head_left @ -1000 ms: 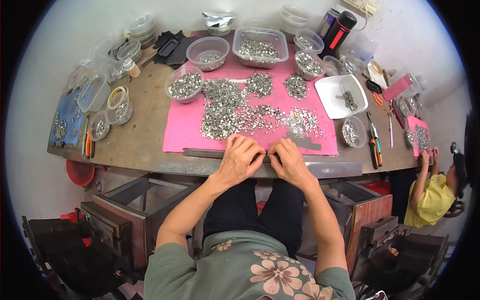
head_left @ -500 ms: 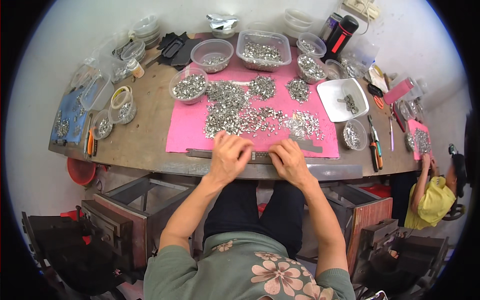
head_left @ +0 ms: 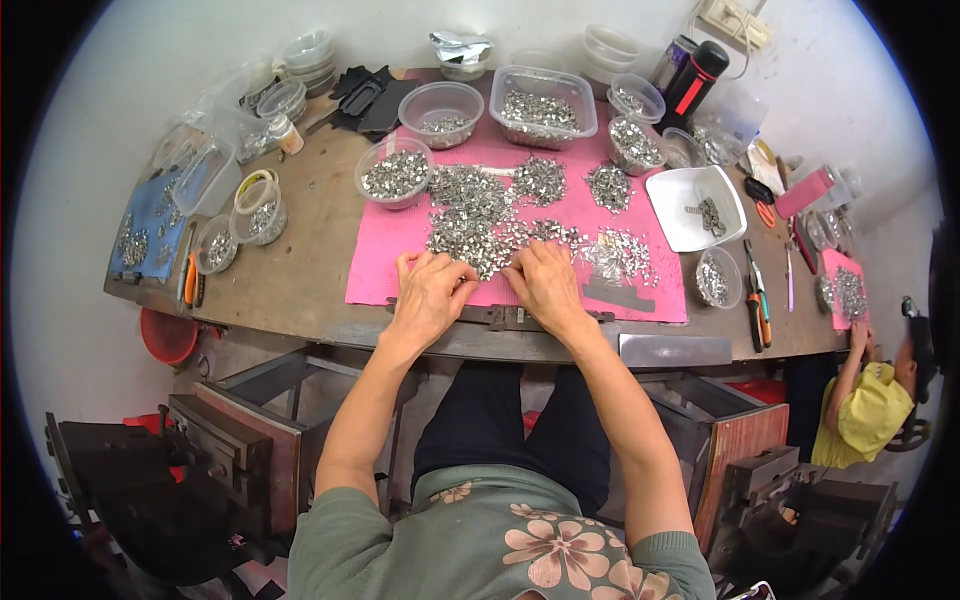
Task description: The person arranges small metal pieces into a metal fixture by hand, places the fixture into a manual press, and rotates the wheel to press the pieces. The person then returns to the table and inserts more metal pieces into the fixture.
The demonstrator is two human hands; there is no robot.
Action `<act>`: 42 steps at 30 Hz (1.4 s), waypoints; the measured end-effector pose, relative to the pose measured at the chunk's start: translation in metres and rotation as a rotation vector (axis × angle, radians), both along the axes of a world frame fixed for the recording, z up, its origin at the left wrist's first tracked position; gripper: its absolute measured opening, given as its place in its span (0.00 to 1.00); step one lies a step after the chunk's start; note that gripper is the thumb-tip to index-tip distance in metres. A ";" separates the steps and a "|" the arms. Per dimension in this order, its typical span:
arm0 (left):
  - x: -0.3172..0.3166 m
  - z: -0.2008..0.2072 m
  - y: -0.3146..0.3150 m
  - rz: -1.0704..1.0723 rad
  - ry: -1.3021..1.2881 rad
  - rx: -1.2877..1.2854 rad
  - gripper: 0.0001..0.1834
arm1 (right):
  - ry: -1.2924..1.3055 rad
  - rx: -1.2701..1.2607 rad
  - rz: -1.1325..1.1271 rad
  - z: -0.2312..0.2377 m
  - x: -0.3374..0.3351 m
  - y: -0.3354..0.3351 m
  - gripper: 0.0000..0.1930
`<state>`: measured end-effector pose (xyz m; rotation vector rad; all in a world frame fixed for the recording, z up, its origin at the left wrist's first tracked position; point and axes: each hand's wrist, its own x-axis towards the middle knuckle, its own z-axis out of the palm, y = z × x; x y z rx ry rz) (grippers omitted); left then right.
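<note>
My left hand (head_left: pixel 430 298) is bent over the near edge of the pink mat (head_left: pixel 372 262), thumb and fingers pinched together at the front of a pile of small silvery metal pieces (head_left: pixel 468 205). Opposite it, my right hand (head_left: pixel 546 288) also has its fingers drawn together, the tips down at the pile's near edge. Anything between the fingertips of either hand is hidden or too small to make out. Below and between both hands, along the table's front, lies a dark metal bar (head_left: pixel 482 315) with a fixture in its middle, partly covered by my hands.
Tubs of metal pieces stand behind the piles, including a rectangular tub (head_left: pixel 585 122) and a round tub (head_left: pixel 375 198). To the right are a white tray (head_left: pixel 668 228), pliers (head_left: pixel 754 300) and a metal plate (head_left: pixel 676 350). Another person (head_left: pixel 866 415) works at far right.
Both hands have moved forward from the dark bar to the pile's near edge. My right hand has also shifted left, uncovering the bar's right end. The whole view has shifted slightly.
</note>
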<state>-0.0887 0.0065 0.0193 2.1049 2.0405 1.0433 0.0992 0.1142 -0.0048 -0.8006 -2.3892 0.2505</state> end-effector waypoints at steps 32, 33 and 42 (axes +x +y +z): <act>-0.003 0.004 0.002 -0.043 0.135 -0.089 0.02 | -0.004 -0.042 0.125 0.011 0.008 -0.004 0.04; -0.002 0.005 0.001 -0.046 0.136 -0.089 0.02 | -0.026 -0.017 0.121 0.011 0.006 -0.004 0.04; 0.028 0.010 0.001 -0.132 -0.040 0.134 0.04 | 0.152 -0.192 0.097 0.020 0.033 0.005 0.04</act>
